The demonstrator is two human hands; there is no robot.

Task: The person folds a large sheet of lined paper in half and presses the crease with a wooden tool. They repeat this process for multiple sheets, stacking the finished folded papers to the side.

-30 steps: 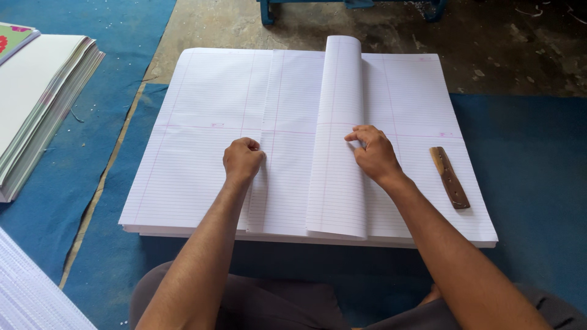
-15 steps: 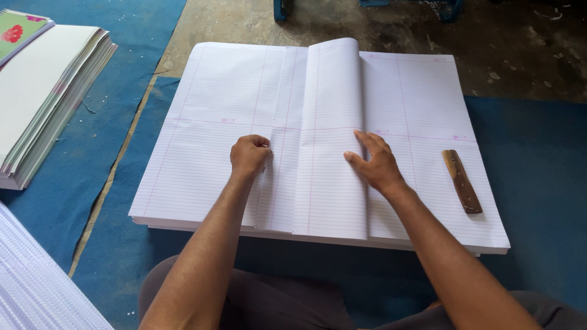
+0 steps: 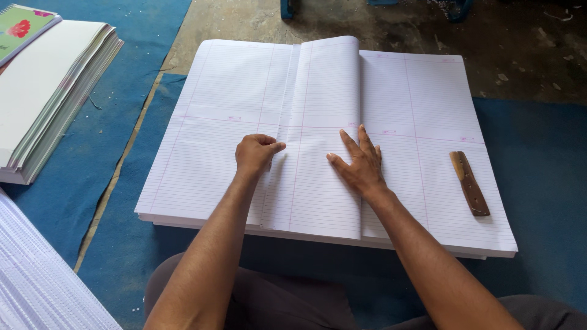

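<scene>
A thick stack of large white ruled paper sheets (image 3: 208,153) lies on a blue mat in front of me. A folded bunch of sheets (image 3: 324,110) lies over the stack's middle. My left hand (image 3: 255,154) rests in a loose fist on the left edge of that fold. My right hand (image 3: 361,164) lies flat with fingers spread on the folded sheets, pressing them down. A brown wooden stick (image 3: 469,183) lies on the paper to the right of my right hand, apart from it.
A pile of bound white books (image 3: 49,98) with a green flowered cover on top sits at the left. Another white paper stack (image 3: 43,281) fills the lower left corner. Bare concrete floor (image 3: 489,49) lies beyond the blue mat (image 3: 538,159).
The raised bunch of sheets has been laid further over and flatter. My right hand went from a curled grip to a flat, spread palm on the fold. My left fist stayed in place.
</scene>
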